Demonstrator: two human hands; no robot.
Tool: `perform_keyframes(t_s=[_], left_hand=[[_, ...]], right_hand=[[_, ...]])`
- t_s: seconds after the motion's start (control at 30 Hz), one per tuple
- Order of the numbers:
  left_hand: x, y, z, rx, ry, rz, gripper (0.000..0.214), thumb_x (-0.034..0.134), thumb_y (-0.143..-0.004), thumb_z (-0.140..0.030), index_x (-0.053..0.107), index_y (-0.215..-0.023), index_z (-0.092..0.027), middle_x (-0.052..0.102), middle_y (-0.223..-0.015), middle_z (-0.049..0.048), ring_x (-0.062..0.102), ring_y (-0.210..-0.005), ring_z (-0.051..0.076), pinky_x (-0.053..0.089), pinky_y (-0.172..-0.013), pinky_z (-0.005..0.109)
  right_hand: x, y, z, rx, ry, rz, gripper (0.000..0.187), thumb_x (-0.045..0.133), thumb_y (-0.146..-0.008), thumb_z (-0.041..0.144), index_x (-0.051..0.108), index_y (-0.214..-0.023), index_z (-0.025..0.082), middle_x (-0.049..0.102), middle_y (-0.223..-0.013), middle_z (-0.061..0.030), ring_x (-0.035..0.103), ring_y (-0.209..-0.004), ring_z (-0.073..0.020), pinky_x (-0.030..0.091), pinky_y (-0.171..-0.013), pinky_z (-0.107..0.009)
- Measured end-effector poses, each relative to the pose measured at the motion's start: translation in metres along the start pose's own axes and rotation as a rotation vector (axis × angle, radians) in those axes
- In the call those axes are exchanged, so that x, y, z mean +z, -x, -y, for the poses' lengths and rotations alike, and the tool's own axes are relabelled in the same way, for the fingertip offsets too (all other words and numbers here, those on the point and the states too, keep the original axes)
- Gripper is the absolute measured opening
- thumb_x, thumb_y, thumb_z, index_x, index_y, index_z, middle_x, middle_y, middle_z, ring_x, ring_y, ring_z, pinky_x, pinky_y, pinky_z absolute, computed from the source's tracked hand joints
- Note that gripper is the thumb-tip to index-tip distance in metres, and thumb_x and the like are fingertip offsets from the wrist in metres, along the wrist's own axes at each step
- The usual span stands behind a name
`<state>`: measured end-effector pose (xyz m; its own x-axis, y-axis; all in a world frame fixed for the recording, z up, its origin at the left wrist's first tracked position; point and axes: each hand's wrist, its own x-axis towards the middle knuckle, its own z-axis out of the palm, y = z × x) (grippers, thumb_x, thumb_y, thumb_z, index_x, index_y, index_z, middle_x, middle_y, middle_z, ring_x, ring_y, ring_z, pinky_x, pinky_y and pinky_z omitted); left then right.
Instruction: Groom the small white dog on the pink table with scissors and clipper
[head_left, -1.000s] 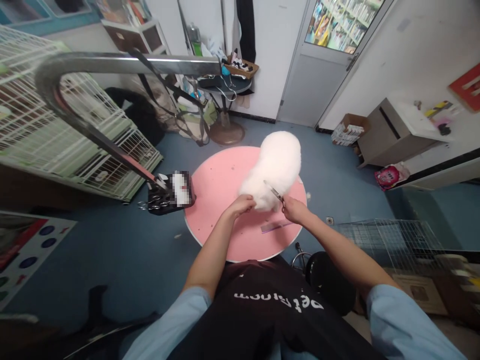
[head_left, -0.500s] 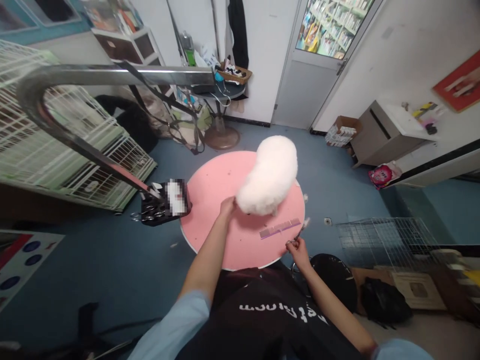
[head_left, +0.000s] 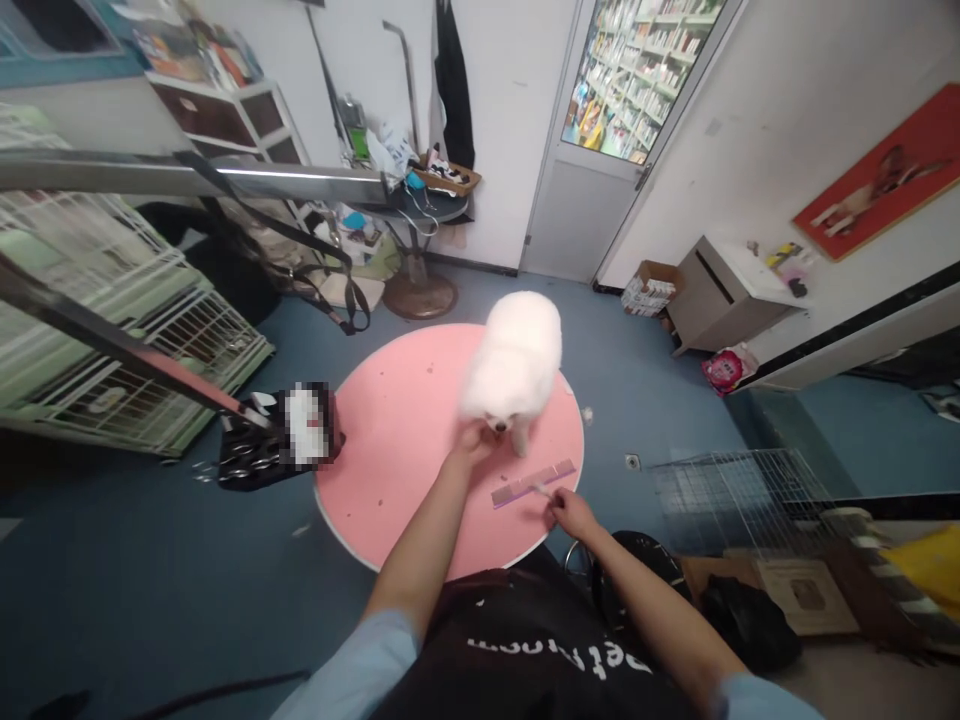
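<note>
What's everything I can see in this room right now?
dog: one, white, standing on the table
table: one, pink, round, centre
comb: one, purple, near edge of the table
tool caddy: one, black, left of the table
metal bar: one, silver, overhead at left
wire cage: one, grey, floor at right
stool: one, black, near right
door: one, white, far wall
left hand: touching the dog's front
right hand: holding thin scissors beside the comb
</note>
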<state>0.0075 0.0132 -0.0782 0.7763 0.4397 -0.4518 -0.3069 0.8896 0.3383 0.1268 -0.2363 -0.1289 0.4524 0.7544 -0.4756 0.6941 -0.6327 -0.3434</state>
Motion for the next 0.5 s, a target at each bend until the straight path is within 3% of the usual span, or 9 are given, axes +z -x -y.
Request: perform_keyframes(t_s=[0.13, 0.27, 0.4, 0.5], left_hand=[[0.017, 0.004, 0.005, 0.084, 0.083, -0.065, 0.025, 0.059, -0.069, -0.001, 0.062, -0.09, -0.014, 0.068, -0.078, 0.0045, 0.052, -0.053, 0.009, 0.04, -0.049, 0.021], [0.029, 0.006, 0.004, 0.186, 0.155, -0.125, 0.015, 0.06, -0.075, -0.003, 0.059, -0.084, -0.014, 0.056, -0.06, -0.0015, 0.047, -0.047, 0.007, 0.039, -0.049, 0.019], [0.04, 0.006, -0.002, 0.254, 0.188, -0.186, 0.011, 0.058, -0.078, -0.004, 0.058, -0.084, -0.013, 0.053, -0.057, -0.0025, 0.046, -0.045, 0.006, 0.041, -0.048, 0.017], [0.045, 0.006, -0.005, 0.291, 0.191, -0.229, 0.009, 0.058, -0.078, -0.005, 0.057, -0.082, -0.013, 0.05, -0.055, -0.0031, 0.044, -0.043, 0.006, 0.038, -0.045, 0.016]], right_hand=[[-0.038, -0.058, 0.002, -0.129, 0.262, 0.119, 0.031, 0.06, -0.078, 0.012, 0.061, -0.108, 0.017, 0.073, -0.101, -0.0135, 0.068, -0.093, -0.0251, 0.043, -0.076, -0.03], [-0.059, -0.096, 0.012, -0.309, 0.449, 0.227, 0.028, 0.072, -0.068, 0.019, 0.068, -0.096, 0.015, 0.074, -0.098, -0.017, 0.068, -0.095, -0.031, 0.042, -0.08, -0.033], [-0.072, -0.09, 0.005, -0.499, 0.507, 0.282, 0.007, 0.066, -0.072, 0.017, 0.069, -0.078, 0.016, 0.074, -0.095, -0.0129, 0.067, -0.093, -0.0251, 0.04, -0.081, -0.03], [-0.08, -0.066, -0.023, -0.585, 0.412, 0.186, 0.009, 0.059, -0.079, 0.021, 0.067, -0.079, 0.017, 0.072, -0.087, -0.0092, 0.064, -0.081, -0.0198, 0.039, -0.074, -0.028]])
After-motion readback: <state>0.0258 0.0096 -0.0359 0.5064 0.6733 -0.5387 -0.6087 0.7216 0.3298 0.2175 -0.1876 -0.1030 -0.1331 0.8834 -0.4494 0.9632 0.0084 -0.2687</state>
